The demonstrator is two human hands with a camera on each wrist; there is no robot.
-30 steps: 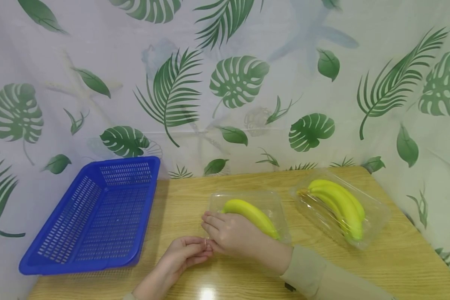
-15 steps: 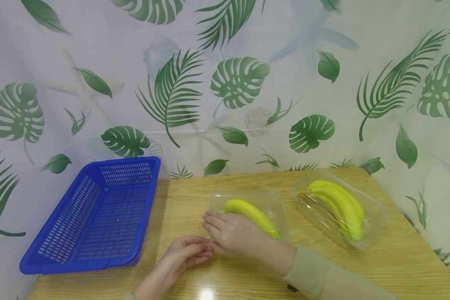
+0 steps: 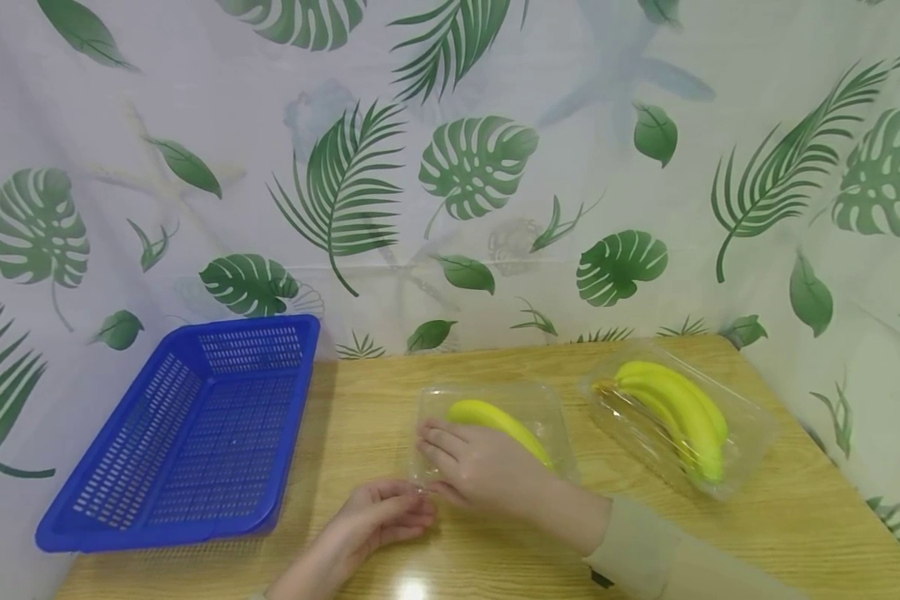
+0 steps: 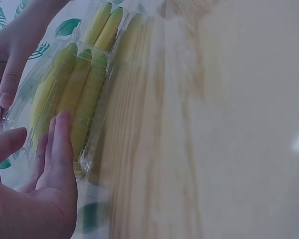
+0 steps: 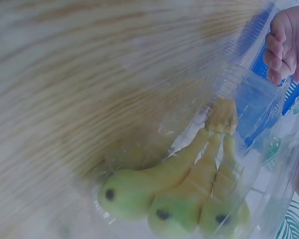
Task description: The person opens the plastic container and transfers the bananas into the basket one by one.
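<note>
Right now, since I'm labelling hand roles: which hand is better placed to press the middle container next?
Probably the right hand: it lies over the container, while the left hand is at its near-left corner.

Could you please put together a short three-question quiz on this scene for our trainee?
1. Fill in the blank: In the head view, part of the banana in the middle container is hidden behind the ____ hand.
2. True or false: In the head view, the blue basket stands to the left of both the middle container and the right-hand container.
3. Multiple choice: Where is the left hand?
A) Inside the blue basket
B) By the near-left corner of the middle container
C) On top of the right-hand container

Key:
1. Right hand
2. True
3. B
</note>
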